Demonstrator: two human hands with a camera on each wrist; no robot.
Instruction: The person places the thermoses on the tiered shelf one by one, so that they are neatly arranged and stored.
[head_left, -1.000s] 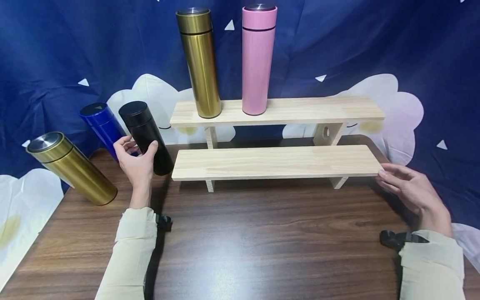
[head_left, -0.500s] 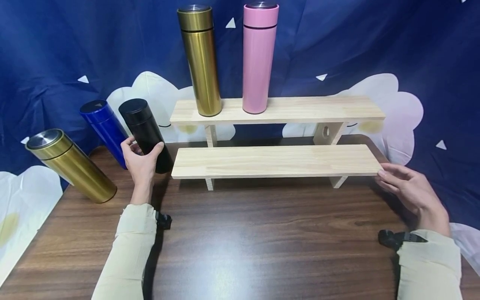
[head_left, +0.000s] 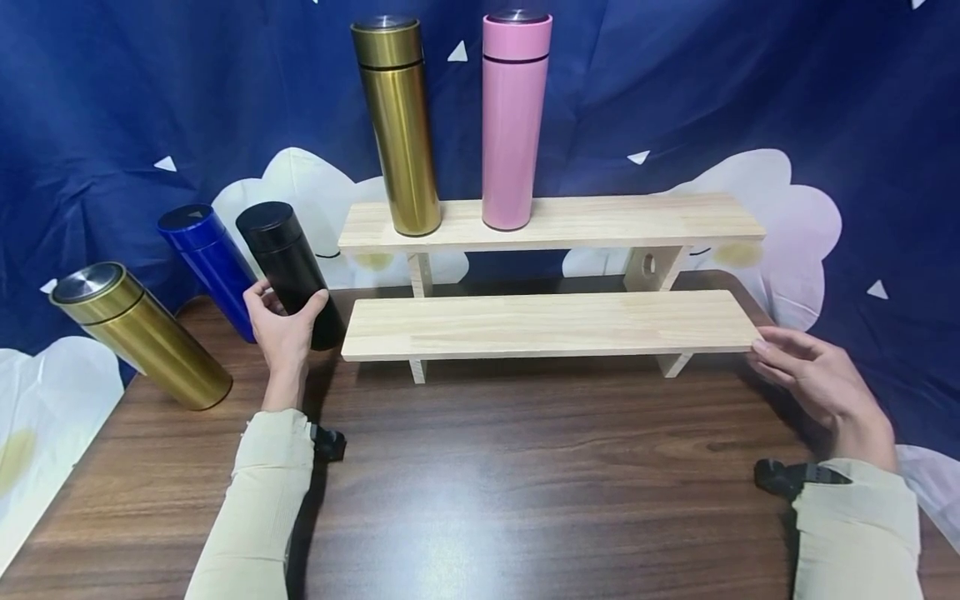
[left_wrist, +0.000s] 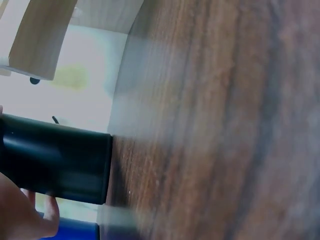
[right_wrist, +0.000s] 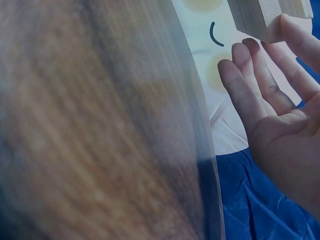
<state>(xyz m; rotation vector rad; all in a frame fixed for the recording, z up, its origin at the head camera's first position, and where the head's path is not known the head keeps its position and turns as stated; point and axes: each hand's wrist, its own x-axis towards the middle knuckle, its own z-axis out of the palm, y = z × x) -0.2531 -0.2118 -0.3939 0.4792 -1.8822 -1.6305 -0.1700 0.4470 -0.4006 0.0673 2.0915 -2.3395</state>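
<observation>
Fingers [left_wrist: 51, 214] of left hand [head_left: 282, 333] grip black bottle [head_left: 283, 254] between blue bottle [head_left: 213, 265] and shelf [head_left: 547, 325]; right hand [head_left: 825, 383] pinches shelf corner.

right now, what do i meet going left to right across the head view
Lower gold bottle → blue bottle → black bottle → upper gold bottle → pink bottle → right hand

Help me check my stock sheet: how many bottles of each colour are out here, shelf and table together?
Gold bottles: 2
Pink bottle: 1
Blue bottle: 1
Black bottle: 1
Total: 5
</observation>
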